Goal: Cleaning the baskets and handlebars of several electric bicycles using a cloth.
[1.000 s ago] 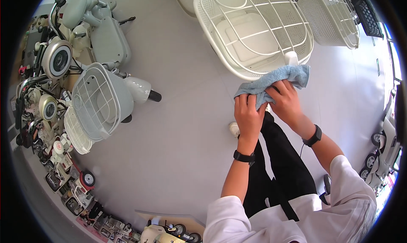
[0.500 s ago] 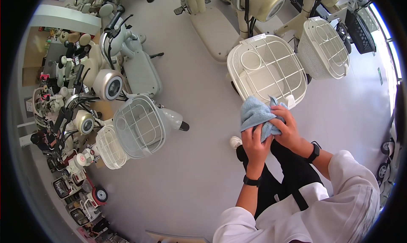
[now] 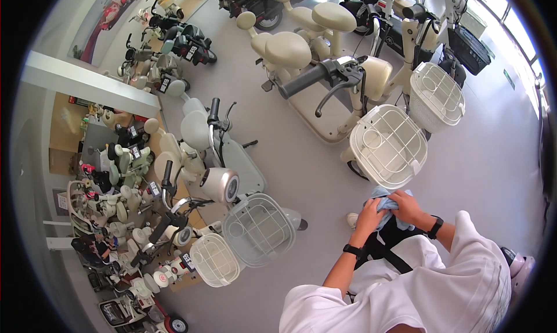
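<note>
A light blue cloth [image 3: 382, 195] is bunched up between my two hands, low in front of my body. My left hand [image 3: 369, 217] grips it from the left and my right hand [image 3: 406, 206] from the right, fingers bent into the folds. Just beyond the cloth is the cream wire-lidded basket [image 3: 389, 147] on the front of a cream scooter [image 3: 322, 115]. Its lid lies closed. From this angle I cannot tell whether the cloth touches the basket rim.
A second cream basket [image 3: 436, 95] stands behind to the right, near a black crate [image 3: 469, 49]. At left, a grey lidded basket [image 3: 258, 228] and a smaller cream basket [image 3: 214, 260] front other scooters. Handlebars [image 3: 322, 77] jut out above the floor. Many scooters line the left wall.
The view has tilted up, showing more scooters, seats and handlebars. In the picture my hands and the cloth sit lower, and the cloth is more tightly bunched.
</note>
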Available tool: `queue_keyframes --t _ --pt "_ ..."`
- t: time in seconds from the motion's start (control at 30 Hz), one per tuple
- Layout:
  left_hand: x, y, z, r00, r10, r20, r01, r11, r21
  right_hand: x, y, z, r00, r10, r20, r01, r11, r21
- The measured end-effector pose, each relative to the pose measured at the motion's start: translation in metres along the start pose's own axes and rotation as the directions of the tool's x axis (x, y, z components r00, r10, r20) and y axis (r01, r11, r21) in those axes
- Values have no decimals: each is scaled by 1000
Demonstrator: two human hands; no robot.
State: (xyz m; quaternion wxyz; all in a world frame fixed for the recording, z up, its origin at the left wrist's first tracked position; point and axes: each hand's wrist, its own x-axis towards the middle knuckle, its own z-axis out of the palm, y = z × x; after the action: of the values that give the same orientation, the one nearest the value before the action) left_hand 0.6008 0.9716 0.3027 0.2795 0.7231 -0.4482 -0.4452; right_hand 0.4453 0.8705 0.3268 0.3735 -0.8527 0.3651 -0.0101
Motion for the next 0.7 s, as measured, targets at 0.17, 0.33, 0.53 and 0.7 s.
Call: queue_keyframes --t 0.17,0.33,0.53,0.7 --pt "-28 94 -129 967 206 -150 -204 979 29 25 -117 -80 952 -85 -293 146 970 194" --pt "-27 165 -233 668 668 -328 -528 736 424 77 -189 -145 633 -441 -636 551 834 -31" --pt "28 177 -320 511 764 -394 -461 631 624 170 -247 -165 523 -486 -700 586 801 -118" --pt "104 146 -366 703 637 -317 -386 716 582 238 -246 -139 671 -388 -631 319 920 -227"
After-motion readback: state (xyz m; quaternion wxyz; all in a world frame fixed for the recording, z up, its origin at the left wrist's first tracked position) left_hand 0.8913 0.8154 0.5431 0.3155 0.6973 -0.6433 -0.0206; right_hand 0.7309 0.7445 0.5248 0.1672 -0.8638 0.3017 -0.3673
